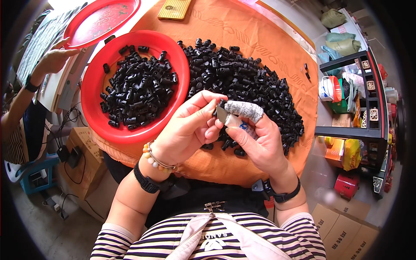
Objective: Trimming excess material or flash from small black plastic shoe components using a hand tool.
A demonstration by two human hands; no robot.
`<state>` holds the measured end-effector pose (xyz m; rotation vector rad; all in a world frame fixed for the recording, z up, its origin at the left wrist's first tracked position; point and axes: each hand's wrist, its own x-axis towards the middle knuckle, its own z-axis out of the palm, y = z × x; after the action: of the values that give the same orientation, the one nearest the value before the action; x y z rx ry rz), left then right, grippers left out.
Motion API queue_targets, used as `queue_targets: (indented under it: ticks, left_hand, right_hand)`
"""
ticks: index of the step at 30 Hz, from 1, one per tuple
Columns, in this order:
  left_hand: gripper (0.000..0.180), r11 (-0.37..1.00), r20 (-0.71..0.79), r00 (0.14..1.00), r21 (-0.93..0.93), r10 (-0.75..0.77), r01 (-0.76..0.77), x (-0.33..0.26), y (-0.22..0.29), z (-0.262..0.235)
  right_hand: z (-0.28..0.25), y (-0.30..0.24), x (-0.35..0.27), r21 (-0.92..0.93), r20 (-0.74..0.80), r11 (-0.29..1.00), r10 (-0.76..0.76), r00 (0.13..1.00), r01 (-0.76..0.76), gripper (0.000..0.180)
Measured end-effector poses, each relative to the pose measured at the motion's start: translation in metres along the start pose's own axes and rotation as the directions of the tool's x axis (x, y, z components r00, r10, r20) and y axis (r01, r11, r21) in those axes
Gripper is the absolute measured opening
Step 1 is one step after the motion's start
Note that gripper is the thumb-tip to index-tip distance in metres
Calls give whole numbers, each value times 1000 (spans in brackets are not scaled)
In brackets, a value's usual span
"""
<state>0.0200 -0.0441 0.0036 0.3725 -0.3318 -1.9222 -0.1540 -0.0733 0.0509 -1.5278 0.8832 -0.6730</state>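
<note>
The table (pixel 277 52) is draped in an orange woven cloth with a faint wavy pattern. A loose heap of small black plastic toggles (pixel 242 82) covers much of its middle and right side, each piece stubby, glossy and roughly cylindrical. Toward the left edge sits a round red plastic bowl (pixel 93 108), smooth and shiny, holding another pile of black toggles (pixel 136 89). Beyond it, at the far left corner, a second red tray (pixel 102 19) lies shallow and nearly flat, and a yellow flat object (pixel 174 8) rests at the far edge.

Both hands meet over the near edge of the table, just in front of the loose heap. The left hand (pixel 186 130) is curled, its thumb and forefinger pinched together toward the right hand, the wrist carrying a bead bracelet and a black band. The right hand (pixel 253 138) is turned palm inward, its forefinger wrapped in grey-white knitted fabric tape (pixel 243 109), rough in texture. Between the fingertips of the two hands a single black toggle (pixel 222 104) is gripped, together with a small flat grey piece (pixel 222 115) just below it. Which hand bears most of the hold I cannot tell. The fingertips touch or nearly touch around it.

Both forearms come up from the near edge, elbows apart, converging at the fingers. At the far left, another person's hand (pixel 54 58) rests by the upper tray.
</note>
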Motion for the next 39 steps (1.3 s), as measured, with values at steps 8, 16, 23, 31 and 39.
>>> queue_targets:
  ticks: [8, 16, 23, 31, 39]
  left_hand:
    - [21, 999, 44, 999, -40, 7, -5, 0, -2, 0]
    - [18, 1000, -35, 999, 17, -8, 8, 1, -7, 5]
    - [13, 1000, 44, 999, -8, -24, 25, 2, -10, 1]
    - [14, 998, -63, 998, 57, 23, -19, 1, -8, 3]
    - [23, 740, -355, 649, 318, 673, -592, -7, 39, -10]
  right_hand:
    - [-5, -7, 4, 275, 54, 958, 67, 996, -79, 35]
    - [11, 2, 22, 376, -97, 922, -56, 994, 88, 45]
    - [9, 7, 24, 346, -107, 936, -20, 994, 56, 38]
    - [6, 8, 27, 264, -144, 958, -78, 986, 114, 38]
    - [-16, 24, -7, -453, 29, 889, -64, 998, 70, 70]
